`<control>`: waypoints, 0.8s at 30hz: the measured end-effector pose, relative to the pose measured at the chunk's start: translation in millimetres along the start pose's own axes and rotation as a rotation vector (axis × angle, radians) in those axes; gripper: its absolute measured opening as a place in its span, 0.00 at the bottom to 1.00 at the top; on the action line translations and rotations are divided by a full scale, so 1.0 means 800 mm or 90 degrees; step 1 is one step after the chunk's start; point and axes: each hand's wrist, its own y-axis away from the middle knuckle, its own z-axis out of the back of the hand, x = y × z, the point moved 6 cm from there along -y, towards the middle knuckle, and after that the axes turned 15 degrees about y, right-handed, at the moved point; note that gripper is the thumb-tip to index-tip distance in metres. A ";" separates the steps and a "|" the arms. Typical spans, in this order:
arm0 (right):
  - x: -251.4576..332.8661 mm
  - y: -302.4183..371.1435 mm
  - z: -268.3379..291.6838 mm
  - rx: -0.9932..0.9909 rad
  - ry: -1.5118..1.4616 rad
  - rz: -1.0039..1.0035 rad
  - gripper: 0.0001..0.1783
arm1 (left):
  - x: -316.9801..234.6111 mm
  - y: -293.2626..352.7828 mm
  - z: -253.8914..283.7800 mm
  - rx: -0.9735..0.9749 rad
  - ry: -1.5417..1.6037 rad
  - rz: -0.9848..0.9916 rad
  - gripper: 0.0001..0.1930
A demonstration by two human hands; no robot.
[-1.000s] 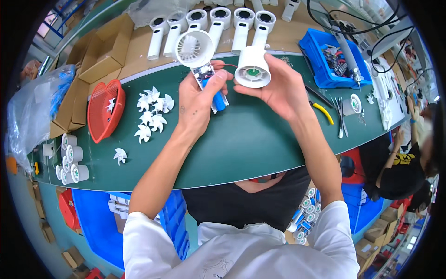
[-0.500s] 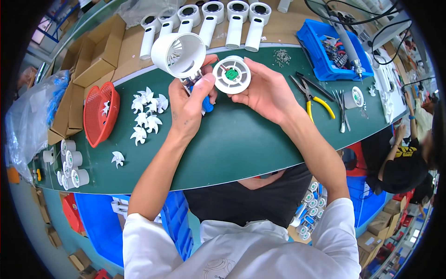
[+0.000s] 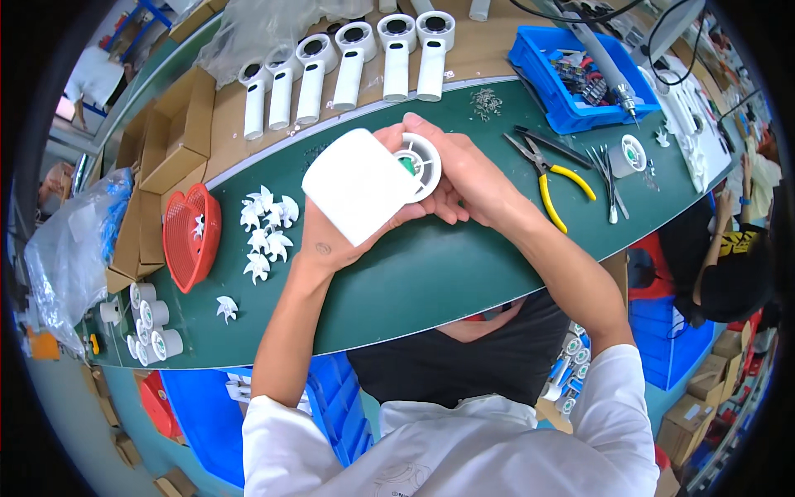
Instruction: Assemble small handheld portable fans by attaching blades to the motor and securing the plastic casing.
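Housing (image 3: 356, 186) lies over left hand (image 3: 329, 238), clasped by its fingers; right hand (image 3: 474, 172), fingers curled, grips mount (image 3: 430, 164) alongside.

- Red basket (image 3: 193, 267) by the green table's (image 3: 447, 265) far edge, left
- Blue bin (image 3: 598, 121) at the far edge, right
- Yellow-handled pliers (image 3: 543, 167) toward the right end

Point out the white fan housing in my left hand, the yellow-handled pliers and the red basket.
White fan housing (image 3: 358, 186): head view, smooth outer wall.
Yellow-handled pliers (image 3: 541, 165): head view, around the pivot.
Red basket (image 3: 180, 238): head view, perforated inner wall.
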 end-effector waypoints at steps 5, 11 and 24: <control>-0.006 0.000 0.012 -0.057 0.050 0.017 0.37 | 0.002 0.008 0.009 -0.036 -0.043 0.045 0.42; -0.004 -0.005 0.030 -0.117 0.104 0.050 0.32 | -0.139 0.148 0.144 -0.140 0.484 -0.308 0.35; 0.000 -0.004 0.008 -0.090 0.225 0.126 0.27 | -0.257 0.115 0.039 -0.285 0.173 -0.658 0.04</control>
